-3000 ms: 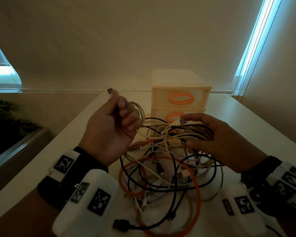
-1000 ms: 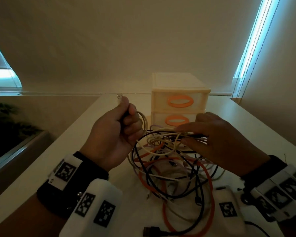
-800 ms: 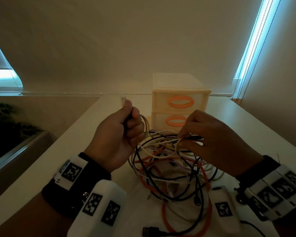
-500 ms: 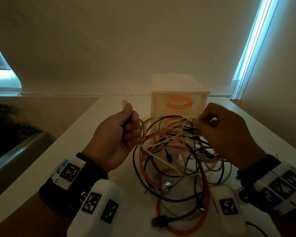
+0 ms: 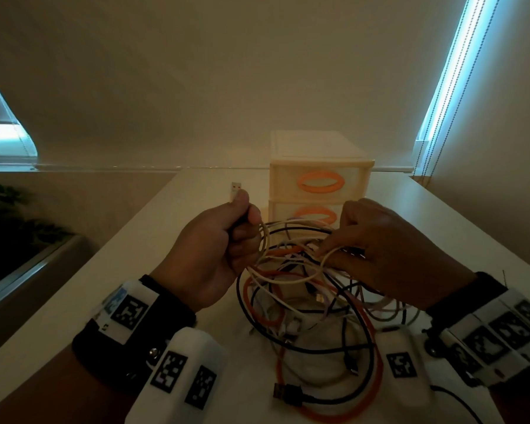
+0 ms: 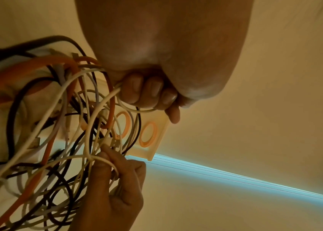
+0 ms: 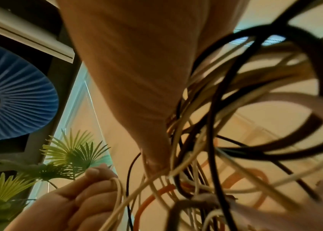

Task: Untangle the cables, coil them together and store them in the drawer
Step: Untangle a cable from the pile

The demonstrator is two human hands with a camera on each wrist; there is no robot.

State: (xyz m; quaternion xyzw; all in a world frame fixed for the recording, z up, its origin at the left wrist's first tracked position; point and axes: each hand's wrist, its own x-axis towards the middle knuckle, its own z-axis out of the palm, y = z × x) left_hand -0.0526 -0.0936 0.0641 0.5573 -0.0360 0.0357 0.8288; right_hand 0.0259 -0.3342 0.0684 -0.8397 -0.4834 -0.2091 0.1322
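Sitting on a pale off-white tabletop (image 5: 178, 270): a messy tangle of white, black and orange cables (image 5: 312, 304), partly lifted up off the surface between both hands. Left hand (image 5: 214, 249) curling into a fist round one cream-white cable (image 6: 137, 109), fingers (image 6: 147, 90) wrapping tight, with the white USB plug (image 5: 236, 188) of it poking up above the thumb. Right hand (image 5: 389, 252) pinching a thin white loop (image 5: 329, 261) up at the top of the tangle, fingertips (image 6: 105, 156) pressing together on it, other strands draping under the palm. Lower part of the bundle trailing down onto the table, with a thick orange cable (image 5: 377, 384) looping round the near edge and a black USB plug (image 5: 283, 396) lying flat nearest the camera. Standing just behind the tangle, against the wall: a small cream plastic drawer unit with oval orange handles (image 5: 320, 182), both visible drawers looking closed, the lower handle partly hiding behind the raised cables. Showing off to the left in the right wrist view: a green palm-like plant (image 7: 65, 154) and a blue pleated disc (image 7: 18, 100). Wearing black wristbands (image 5: 80, 347) with white tracker blocks on both wrists. Pretty dim lighting overall, so finer cable crossings hard to make out.
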